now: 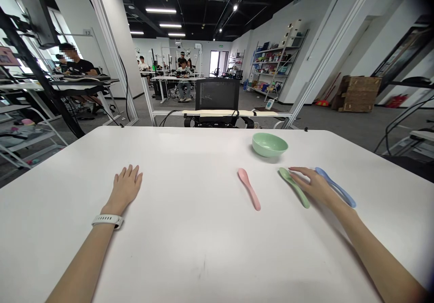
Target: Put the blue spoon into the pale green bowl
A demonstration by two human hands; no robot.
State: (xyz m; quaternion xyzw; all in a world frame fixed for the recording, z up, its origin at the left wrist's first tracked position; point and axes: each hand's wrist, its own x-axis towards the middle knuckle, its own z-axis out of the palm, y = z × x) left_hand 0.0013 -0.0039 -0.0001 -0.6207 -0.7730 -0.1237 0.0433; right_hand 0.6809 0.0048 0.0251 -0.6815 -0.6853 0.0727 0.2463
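The right hand (pixel 317 186) lies open, its fingers loosely spread across a green plastic spoon (pixel 295 189) toward the table's (pixel 190 258) right side, beside a blue spoon (pixel 335 187), while the left hand (pixel 127 186) rests spread flat.

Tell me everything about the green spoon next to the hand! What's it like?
The pale green spoon looks like smooth, matte plastic, made in one piece, with an oval scoop and a thick, rounded handle. It lies on the white table, slanting, with the scoop pointing away from the person, toward a mint-green bowl. The fingers of the person's right hand reach over it near the scoop, but I cannot tell whether they press on it.
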